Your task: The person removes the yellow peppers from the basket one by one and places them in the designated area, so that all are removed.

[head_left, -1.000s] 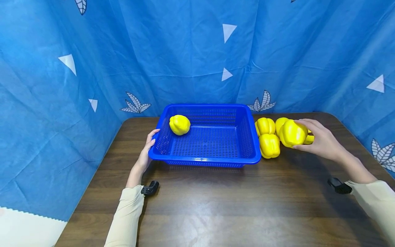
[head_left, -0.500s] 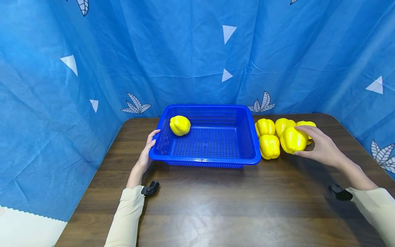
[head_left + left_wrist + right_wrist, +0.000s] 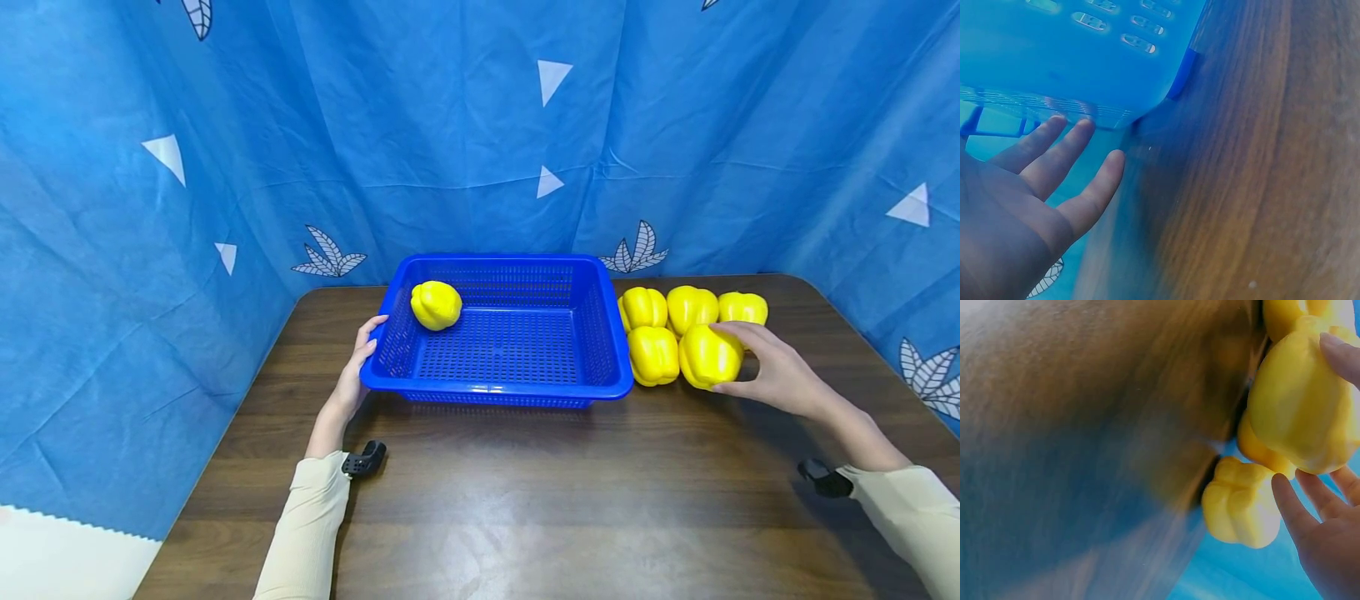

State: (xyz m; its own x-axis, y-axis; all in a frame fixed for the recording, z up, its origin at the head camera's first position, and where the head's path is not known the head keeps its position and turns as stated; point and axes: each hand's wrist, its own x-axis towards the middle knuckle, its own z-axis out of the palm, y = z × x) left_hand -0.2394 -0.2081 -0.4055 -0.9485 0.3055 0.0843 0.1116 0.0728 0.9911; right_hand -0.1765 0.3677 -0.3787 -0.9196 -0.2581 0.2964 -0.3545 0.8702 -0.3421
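A yellow bell pepper (image 3: 709,358) is held in my right hand (image 3: 780,373), thumb at its near side and fingers at its far side. It sits at the front of a cluster, beside another yellow bell pepper (image 3: 653,357). In the right wrist view the held pepper overlaps others behind it, and a smaller-looking bell pepper (image 3: 1241,503) shows below. My left hand (image 3: 352,371) grips the left rim of a blue plastic basket (image 3: 491,387). Fingertips (image 3: 1085,125) reach its outer wall in the left wrist view. One yellow bell pepper (image 3: 436,305) lies inside, at the left.
Behind the front peppers stand more bell peppers, including a middle one (image 3: 692,308) and a right one (image 3: 742,308). The cluster lies close against the basket's right side. A brown wooden table (image 3: 525,500) carries everything, and a blue patterned curtain (image 3: 465,125) hangs behind it.
My right hand has brought its bell pepper down and toward me, from in front of the back row to beside the front pepper. The left hand and basket stay put.
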